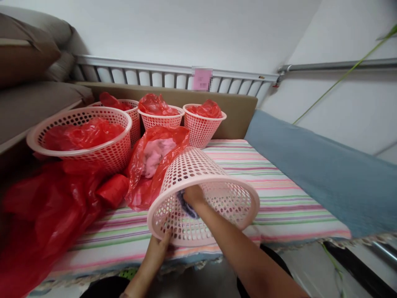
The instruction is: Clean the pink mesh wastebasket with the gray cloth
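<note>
A pink perforated plastic basket [217,182] lies tipped on its side on the striped bed sheet [273,186], its mouth facing me. My left hand [159,246] grips the basket's lower rim, thumb on the edge. My right hand [192,196] reaches inside the basket, closed on a dark bluish cloth [186,206] pressed against the inner wall. Behind the basket sits a red plastic bag [155,161] with something pale pink inside.
Three small pink baskets [203,124] lined with red bags stand at the bed's head, and a wide one [80,136] at the left. Loose red plastic [40,219] piles at the near left. A blue blanket [325,178] covers the right side. A metal rail [173,74] runs along the wall.
</note>
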A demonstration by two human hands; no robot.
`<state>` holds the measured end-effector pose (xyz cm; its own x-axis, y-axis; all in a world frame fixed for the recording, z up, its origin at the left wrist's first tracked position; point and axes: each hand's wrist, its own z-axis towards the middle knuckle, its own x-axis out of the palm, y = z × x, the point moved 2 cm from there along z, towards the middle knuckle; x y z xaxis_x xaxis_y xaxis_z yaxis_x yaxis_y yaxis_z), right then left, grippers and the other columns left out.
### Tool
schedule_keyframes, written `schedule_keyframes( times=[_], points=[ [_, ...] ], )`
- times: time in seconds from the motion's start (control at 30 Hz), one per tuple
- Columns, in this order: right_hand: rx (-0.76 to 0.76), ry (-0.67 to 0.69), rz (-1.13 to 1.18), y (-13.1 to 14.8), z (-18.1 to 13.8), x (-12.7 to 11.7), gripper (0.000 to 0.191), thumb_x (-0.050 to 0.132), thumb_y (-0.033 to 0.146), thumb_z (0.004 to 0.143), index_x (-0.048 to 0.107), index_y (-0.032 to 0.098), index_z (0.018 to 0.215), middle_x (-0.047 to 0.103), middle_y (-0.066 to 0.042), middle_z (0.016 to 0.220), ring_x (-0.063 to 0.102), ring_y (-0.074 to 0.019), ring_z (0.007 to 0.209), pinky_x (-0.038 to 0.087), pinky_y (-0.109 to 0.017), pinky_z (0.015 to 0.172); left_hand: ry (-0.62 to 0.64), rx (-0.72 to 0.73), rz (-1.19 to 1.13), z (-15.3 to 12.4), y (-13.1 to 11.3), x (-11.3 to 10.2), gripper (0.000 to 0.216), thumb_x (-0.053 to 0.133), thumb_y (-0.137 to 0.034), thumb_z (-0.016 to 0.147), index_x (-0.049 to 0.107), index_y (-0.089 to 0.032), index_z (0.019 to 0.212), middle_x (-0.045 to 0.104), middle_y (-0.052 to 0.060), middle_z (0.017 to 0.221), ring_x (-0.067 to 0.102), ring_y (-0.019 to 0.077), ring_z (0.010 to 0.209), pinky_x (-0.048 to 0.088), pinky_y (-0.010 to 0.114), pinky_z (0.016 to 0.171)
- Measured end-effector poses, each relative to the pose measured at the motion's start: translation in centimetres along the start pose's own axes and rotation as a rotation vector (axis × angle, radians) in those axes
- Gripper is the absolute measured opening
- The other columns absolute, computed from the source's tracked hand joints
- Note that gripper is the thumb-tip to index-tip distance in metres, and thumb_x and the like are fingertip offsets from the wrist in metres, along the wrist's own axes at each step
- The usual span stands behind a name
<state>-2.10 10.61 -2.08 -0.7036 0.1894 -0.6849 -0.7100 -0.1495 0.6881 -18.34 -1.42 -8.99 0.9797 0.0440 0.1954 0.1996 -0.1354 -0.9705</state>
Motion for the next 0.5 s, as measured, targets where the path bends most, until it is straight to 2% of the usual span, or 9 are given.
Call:
schedule_keyframes(
  times=[0.1, 0.27, 0.4, 0.5],
  points=[
    [-0.062, 0.082, -0.122, 0.9, -5.0, -0.4, 0.042, 0.056, 0.007, 0.057, 0.065, 0.019, 0.096, 0.062, -0.011, 0.107, 0.05, -0.0293, 0.107, 0.035, -0.041, 0.093, -0.032, 0.031, -0.005, 0.2, 0.2, -0.2, 0.074, 0.067, -0.057, 0.066, 0.053, -0.013, 0.124, 0.055, 0.018, 0.134, 0.047, 0.0313, 0.126, 0.035, 0.044, 0.108],
    [-0.181, 0.253, -0.395, 2.2, -13.5, -1.6, 0.04, 0.05, 0.01, 0.061, 0.062, 0.021, 0.097, 0.058, -0.008, 0.104, 0.05, -0.0256, 0.1, 0.037, -0.036, 0.086, -0.046, 0.082, 0.004, -0.2, -0.8, 0.1, 0.068, 0.068, -0.057, 0.063, 0.06, -0.012, 0.113, 0.061, 0.018, 0.126, 0.047, 0.0309, 0.127, 0.029, 0.043, 0.111],
    [-0.098, 0.256, -0.328, 1.7, -15.7, -2.7, 0.044, 0.049, 0.009, 0.057, 0.061, 0.025, 0.096, 0.058, -0.006, 0.106, 0.051, -0.0243, 0.103, 0.039, -0.033, 0.085, -0.015, 0.009, 0.01, -1.3, -1.3, 0.8, 0.061, 0.069, -0.056, 0.063, 0.063, -0.017, 0.109, 0.064, 0.014, 0.123, 0.044, 0.0317, 0.128, 0.03, 0.045, 0.11],
    [0.02, 0.083, -0.275, 0.6, -15.3, -3.1, 0.052, 0.049, 0.008, 0.057, 0.06, 0.027, 0.104, 0.056, -0.006, 0.117, 0.049, -0.0246, 0.11, 0.038, -0.034, 0.091, 0.053, -0.032, -0.01, -1.8, -0.7, 2.2, 0.059, 0.071, -0.052, 0.062, 0.063, -0.02, 0.111, 0.063, 0.012, 0.126, 0.043, 0.0327, 0.129, 0.032, 0.048, 0.109]
  ],
)
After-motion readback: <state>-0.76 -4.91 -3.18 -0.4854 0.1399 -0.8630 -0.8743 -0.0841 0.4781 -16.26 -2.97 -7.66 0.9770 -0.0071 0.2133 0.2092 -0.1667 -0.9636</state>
